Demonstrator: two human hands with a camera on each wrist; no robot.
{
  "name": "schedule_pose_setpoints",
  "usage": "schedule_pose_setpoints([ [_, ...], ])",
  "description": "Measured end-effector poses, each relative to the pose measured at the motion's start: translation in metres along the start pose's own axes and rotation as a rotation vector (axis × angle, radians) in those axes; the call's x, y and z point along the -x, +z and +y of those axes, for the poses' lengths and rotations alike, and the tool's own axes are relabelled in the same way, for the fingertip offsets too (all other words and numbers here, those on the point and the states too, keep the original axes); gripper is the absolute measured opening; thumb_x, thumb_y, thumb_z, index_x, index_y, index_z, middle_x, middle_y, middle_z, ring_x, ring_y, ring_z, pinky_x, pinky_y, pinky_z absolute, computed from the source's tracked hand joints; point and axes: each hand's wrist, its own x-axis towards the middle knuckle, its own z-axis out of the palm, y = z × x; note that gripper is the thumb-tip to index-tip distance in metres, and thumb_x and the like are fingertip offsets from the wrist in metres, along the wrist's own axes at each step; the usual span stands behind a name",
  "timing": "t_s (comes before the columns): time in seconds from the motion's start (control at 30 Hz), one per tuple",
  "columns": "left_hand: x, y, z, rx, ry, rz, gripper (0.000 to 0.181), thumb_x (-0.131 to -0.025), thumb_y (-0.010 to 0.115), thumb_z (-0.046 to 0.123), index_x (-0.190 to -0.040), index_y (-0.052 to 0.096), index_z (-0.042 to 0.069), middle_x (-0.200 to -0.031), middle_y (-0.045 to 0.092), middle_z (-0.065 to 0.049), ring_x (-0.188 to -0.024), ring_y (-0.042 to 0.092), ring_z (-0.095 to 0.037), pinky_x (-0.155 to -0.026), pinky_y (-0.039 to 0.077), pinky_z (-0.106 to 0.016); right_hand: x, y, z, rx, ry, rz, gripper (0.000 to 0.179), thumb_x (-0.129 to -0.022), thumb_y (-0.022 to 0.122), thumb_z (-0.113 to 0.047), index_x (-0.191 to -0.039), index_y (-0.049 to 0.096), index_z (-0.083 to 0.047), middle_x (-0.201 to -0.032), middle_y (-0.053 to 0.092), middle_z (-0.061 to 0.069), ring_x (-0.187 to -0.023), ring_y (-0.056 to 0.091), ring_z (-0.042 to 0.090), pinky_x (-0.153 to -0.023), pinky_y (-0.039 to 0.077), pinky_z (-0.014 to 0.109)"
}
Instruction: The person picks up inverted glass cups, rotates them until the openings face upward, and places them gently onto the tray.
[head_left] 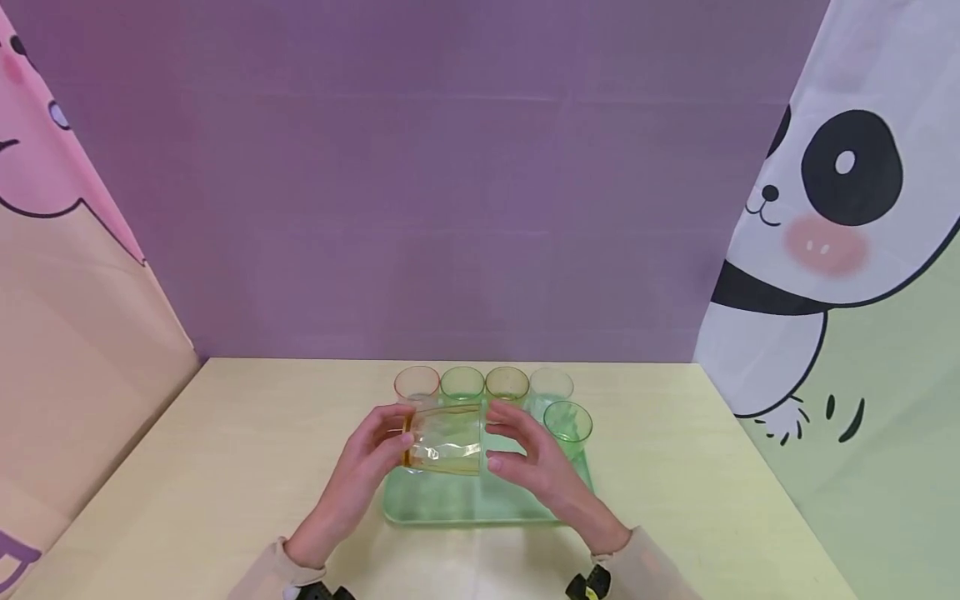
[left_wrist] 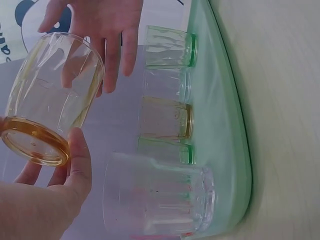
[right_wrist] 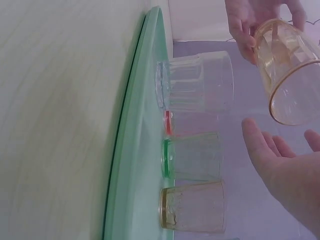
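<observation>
My left hand grips an amber drinking glass by its thick base. The glass lies sideways in the air, its rim turned to the right, above a green tray. My right hand is beside the rim with fingers extended and parted, and holds nothing. In the right wrist view a small gap shows between the right hand and the rim. A clear glass stands upright on the tray at the near left; in the head view the held glass mostly hides it.
Along the tray's back stand a red-tinted glass, a green glass, another amber glass and a clear glass. A second green glass stands at the tray's right. A pale wooden table meets a purple backdrop.
</observation>
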Motion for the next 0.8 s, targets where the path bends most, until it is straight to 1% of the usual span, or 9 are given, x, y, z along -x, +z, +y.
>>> schedule_pose_setpoints([
  [0.07,0.001,0.002,0.001,0.004,-0.004,0.002,0.035,-0.102,0.055,0.008,-0.135,0.051,-0.002,-0.125,0.054,-0.015,-0.108,0.062,-0.018,-0.087,0.056,-0.03,0.001,0.001,-0.001,0.002,-0.001,-0.002,0.072,-0.092,0.072,-0.013,-0.154,0.036,-0.001,-0.151,0.041,0.023,-0.138,0.038,0.048,-0.106,0.046,0.051],
  [0.23,0.005,0.008,0.0,0.012,-0.018,0.01,0.034,-0.101,0.057,0.009,-0.133,0.052,-0.002,-0.124,0.055,-0.015,-0.107,0.061,-0.019,-0.086,0.056,-0.03,0.004,0.003,-0.002,-0.003,0.018,0.004,0.075,-0.091,0.073,-0.014,-0.154,0.035,0.0,-0.151,0.041,0.022,-0.137,0.042,0.04,-0.104,0.05,0.039],
  [0.4,0.011,0.016,-0.003,0.021,-0.043,0.013,0.034,-0.1,0.059,0.009,-0.132,0.053,-0.002,-0.124,0.056,-0.015,-0.107,0.062,-0.02,-0.086,0.056,-0.031,0.007,0.001,-0.003,-0.006,0.022,-0.001,0.075,-0.091,0.075,-0.017,-0.153,0.038,0.0,-0.151,0.044,0.019,-0.134,0.045,0.035,-0.102,0.05,0.037],
  [0.57,0.014,0.022,-0.004,0.03,-0.069,0.018,0.035,-0.099,0.061,0.008,-0.131,0.054,-0.003,-0.124,0.056,-0.017,-0.108,0.062,-0.02,-0.087,0.055,-0.031,0.011,-0.002,-0.003,0.008,0.014,0.002,0.071,-0.09,0.075,-0.014,-0.151,0.041,0.001,-0.142,0.052,0.017,-0.13,0.046,0.042,-0.098,0.053,0.037],
  [0.67,0.015,0.024,-0.004,0.015,-0.075,0.014,0.035,-0.099,0.061,0.007,-0.132,0.054,-0.003,-0.125,0.056,-0.019,-0.109,0.062,-0.02,-0.087,0.056,-0.031,0.013,-0.004,-0.003,0.007,0.016,0.008,0.07,-0.09,0.076,-0.011,-0.149,0.042,0.004,-0.139,0.054,0.016,-0.129,0.046,0.046,-0.096,0.054,0.037],
  [0.8,0.014,0.024,-0.005,-0.004,-0.078,0.015,0.035,-0.099,0.061,0.008,-0.132,0.055,-0.002,-0.125,0.057,-0.02,-0.11,0.061,-0.021,-0.087,0.056,-0.031,0.013,-0.004,-0.003,0.008,0.006,0.007,0.065,-0.089,0.075,-0.008,-0.146,0.045,0.003,-0.137,0.055,0.017,-0.128,0.047,0.049,-0.096,0.055,0.04],
])
